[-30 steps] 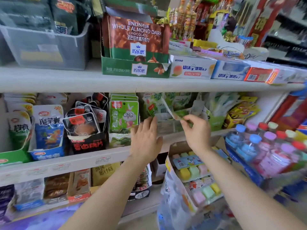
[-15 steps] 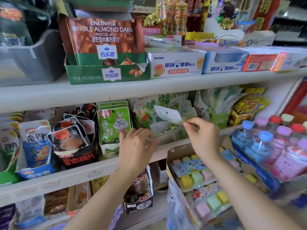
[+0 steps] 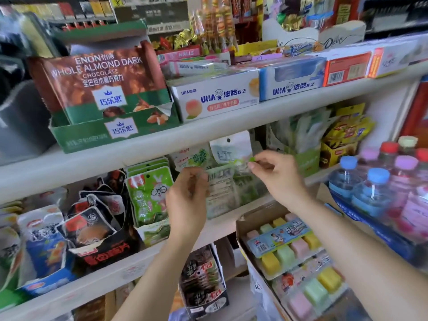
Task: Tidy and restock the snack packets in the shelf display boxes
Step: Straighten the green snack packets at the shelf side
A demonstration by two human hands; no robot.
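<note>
The task looks midway. The left hand (image 3: 187, 200) and right hand (image 3: 275, 177) pinch the upper corners of a green snack packet (image 3: 222, 193) near the middle shelf's (image 3: 129, 272) front edge (its box hidden). The black packets (image 3: 97, 218) lean askew, so much tidying likely remains.
</note>
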